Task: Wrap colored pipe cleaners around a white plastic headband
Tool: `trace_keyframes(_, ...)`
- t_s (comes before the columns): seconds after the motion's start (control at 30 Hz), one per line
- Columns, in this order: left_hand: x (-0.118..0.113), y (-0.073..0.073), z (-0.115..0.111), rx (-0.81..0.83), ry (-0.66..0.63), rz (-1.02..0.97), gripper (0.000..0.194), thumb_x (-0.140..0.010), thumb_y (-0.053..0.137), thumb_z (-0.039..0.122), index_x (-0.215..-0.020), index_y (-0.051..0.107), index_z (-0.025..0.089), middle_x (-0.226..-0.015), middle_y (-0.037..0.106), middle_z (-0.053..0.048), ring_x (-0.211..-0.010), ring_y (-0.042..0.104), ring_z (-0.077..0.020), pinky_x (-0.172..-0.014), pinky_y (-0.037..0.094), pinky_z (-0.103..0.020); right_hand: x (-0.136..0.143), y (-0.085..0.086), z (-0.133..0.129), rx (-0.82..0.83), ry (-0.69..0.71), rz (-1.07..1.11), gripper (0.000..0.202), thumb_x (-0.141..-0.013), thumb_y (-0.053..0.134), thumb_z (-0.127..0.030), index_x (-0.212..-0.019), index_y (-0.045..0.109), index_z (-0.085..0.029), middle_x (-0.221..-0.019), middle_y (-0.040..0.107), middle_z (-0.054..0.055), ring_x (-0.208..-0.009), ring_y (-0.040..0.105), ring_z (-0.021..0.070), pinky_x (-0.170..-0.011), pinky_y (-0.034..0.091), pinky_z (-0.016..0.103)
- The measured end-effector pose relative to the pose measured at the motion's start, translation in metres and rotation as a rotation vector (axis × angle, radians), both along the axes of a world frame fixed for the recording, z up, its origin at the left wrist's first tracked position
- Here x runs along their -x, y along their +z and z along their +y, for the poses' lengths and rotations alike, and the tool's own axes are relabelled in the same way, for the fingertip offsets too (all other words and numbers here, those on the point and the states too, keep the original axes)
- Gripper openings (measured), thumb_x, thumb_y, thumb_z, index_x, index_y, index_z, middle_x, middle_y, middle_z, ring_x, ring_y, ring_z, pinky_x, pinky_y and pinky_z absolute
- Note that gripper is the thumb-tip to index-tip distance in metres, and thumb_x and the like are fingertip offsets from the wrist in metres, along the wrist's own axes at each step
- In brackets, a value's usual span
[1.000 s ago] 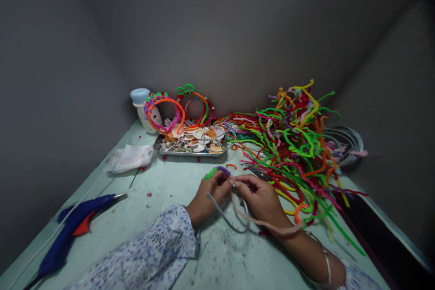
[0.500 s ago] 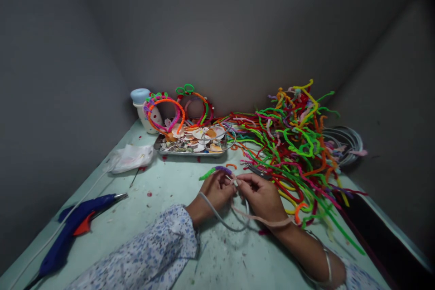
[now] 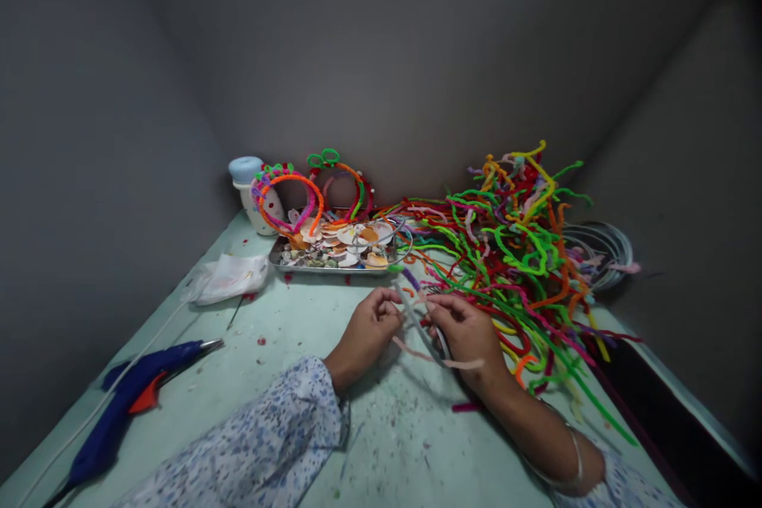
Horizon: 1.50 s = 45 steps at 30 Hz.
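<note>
Near the table's middle, my left hand [image 3: 370, 331] has its fingers curled together at the end of a pale pink pipe cleaner [image 3: 417, 352]. My right hand [image 3: 467, 333] pinches a grey-white wire loop [image 3: 421, 325] whose strands run between the two hands. A purple and green pipe cleaner [image 3: 410, 279] sticks up from the loop, above my right fingertips. The pink strand passes in front of my right hand toward its wrist. Exactly how the pieces join is blurred.
A metal tray [image 3: 333, 271] of shells, decorated headbands [image 3: 291, 178] and a bottle [image 3: 255, 198] stand at the back. Tangled pipe cleaners [image 3: 524, 254] and coiled wire [image 3: 619, 242] lie right. On the left are a blue glue gun [image 3: 113, 413] and a plastic bag [image 3: 232, 278].
My hands have drawn slightly apart. The wire loop has turned and now lies more toward my right hand, and the purple and green piece has swung up and right.
</note>
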<state>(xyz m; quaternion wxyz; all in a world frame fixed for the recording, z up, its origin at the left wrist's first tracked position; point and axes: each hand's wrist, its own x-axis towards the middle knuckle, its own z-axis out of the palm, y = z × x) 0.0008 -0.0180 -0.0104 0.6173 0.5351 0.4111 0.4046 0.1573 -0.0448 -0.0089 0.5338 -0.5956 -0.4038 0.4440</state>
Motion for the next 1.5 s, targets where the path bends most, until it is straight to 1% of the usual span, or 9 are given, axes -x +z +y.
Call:
trace_keyframes(0.13, 0.000, 0.000, 0.001, -0.047, 0.029, -0.039, 0.021, -0.068, 0.062, 0.018, -0.089, 0.057, 0.018, -0.072, 0.054, 0.003, -0.061, 0.048, -0.0091, -0.057, 0.036, -0.020, -0.001, 0.003, -0.001, 0.000, -0.028, 0.020, 0.033, -0.068, 0.069, -0.040, -0.089, 0.069, -0.014, -0.062, 0.066, 0.000, -0.047, 0.055, 0.0126, -0.043, 0.041, 0.022)
trace_keyframes(0.33, 0.000, 0.002, 0.004, -0.144, 0.185, 0.041, 0.010, -0.065, 0.059, 0.009, -0.071, 0.062, 0.016, -0.075, 0.057, 0.000, -0.071, 0.052, -0.0120, -0.068, 0.039, -0.023, -0.005, -0.001, 0.002, 0.000, -0.067, 0.025, 0.033, -0.070, 0.067, -0.041, -0.091, 0.069, -0.016, -0.063, 0.066, 0.001, -0.047, 0.056, 0.0128, -0.039, 0.040, 0.021)
trace_keyframes(0.47, 0.001, 0.003, 0.003, -0.208, 0.120, 0.095, 0.006, -0.069, 0.064, 0.017, -0.074, 0.067, 0.016, -0.084, 0.060, -0.003, -0.080, 0.056, -0.0152, -0.076, 0.042, -0.026, -0.004, 0.001, 0.001, -0.010, -0.039, -0.045, 0.033, -0.072, 0.065, -0.042, -0.092, 0.069, -0.016, -0.065, 0.068, 0.002, -0.049, 0.058, 0.0150, -0.041, 0.041, 0.023)
trace_keyframes(0.6, 0.000, 0.004, 0.000, -0.139, 0.071, 0.051, 0.020, -0.071, 0.069, 0.032, -0.081, 0.065, 0.015, -0.081, 0.063, -0.004, -0.075, 0.057, -0.0152, -0.072, 0.044, -0.027, 0.001, 0.004, -0.005, -0.059, 0.034, -0.106, 0.028, -0.074, 0.065, -0.040, -0.088, 0.069, -0.016, -0.065, 0.068, 0.003, -0.052, 0.059, 0.0161, -0.045, 0.044, 0.025)
trace_keyframes(0.77, 0.000, 0.002, 0.000, -0.140, -0.026, 0.046, 0.026, -0.075, 0.066, 0.038, -0.083, 0.066, 0.014, -0.080, 0.064, -0.005, -0.075, 0.057, -0.0156, -0.070, 0.044, -0.028, 0.007, 0.005, -0.010, -0.137, 0.120, -0.150, 0.025, -0.076, 0.064, -0.038, -0.085, 0.070, -0.016, -0.070, 0.069, 0.004, -0.056, 0.059, 0.0146, -0.050, 0.046, 0.024)
trace_keyframes(0.97, 0.002, -0.005, 0.002, -0.131, -0.020, 0.100, 0.024, -0.077, 0.064, 0.037, -0.083, 0.068, 0.014, -0.081, 0.065, -0.006, -0.076, 0.057, -0.0163, -0.070, 0.044, -0.027, 0.010, 0.007, -0.011, -0.112, 0.141, -0.144, 0.023, -0.076, 0.064, -0.038, -0.084, 0.069, -0.017, -0.069, 0.068, 0.003, -0.054, 0.058, 0.0138, -0.051, 0.046, 0.024)
trace_keyframes(1.07, 0.001, -0.003, 0.001, -0.125, -0.011, 0.096, 0.021, -0.077, 0.064, 0.035, -0.083, 0.068, 0.015, -0.081, 0.066, -0.006, -0.077, 0.058, -0.0168, -0.071, 0.044, -0.027, 0.010, 0.006, -0.011, -0.090, 0.165, -0.110, 0.024, -0.075, 0.064, -0.040, -0.083, 0.066, -0.017, -0.070, 0.067, 0.002, -0.054, 0.057, 0.0134, -0.050, 0.046, 0.023)
trace_keyframes(1.27, -0.001, 0.001, 0.000, -0.017, 0.078, 0.103, 0.013, -0.076, 0.062, 0.025, -0.084, 0.069, 0.017, -0.085, 0.069, -0.006, -0.084, 0.061, -0.0181, -0.081, 0.044, -0.030, 0.009, -0.001, -0.011, -0.067, 0.226, -0.089, 0.029, -0.078, 0.062, -0.041, -0.094, 0.061, -0.017, -0.059, 0.057, -0.003, -0.045, 0.049, 0.0102, -0.040, 0.036, 0.020)
trace_keyframes(1.5, -0.001, -0.001, 0.001, -0.022, 0.119, 0.083, 0.013, -0.074, 0.065, 0.027, -0.082, 0.070, 0.017, -0.083, 0.069, -0.006, -0.082, 0.061, -0.0184, -0.079, 0.044, -0.030, 0.009, 0.004, -0.011, -0.054, 0.223, -0.203, 0.024, -0.079, 0.060, -0.040, -0.075, 0.062, -0.017, -0.060, 0.061, 0.000, -0.052, 0.054, 0.0129, -0.048, 0.042, 0.022)
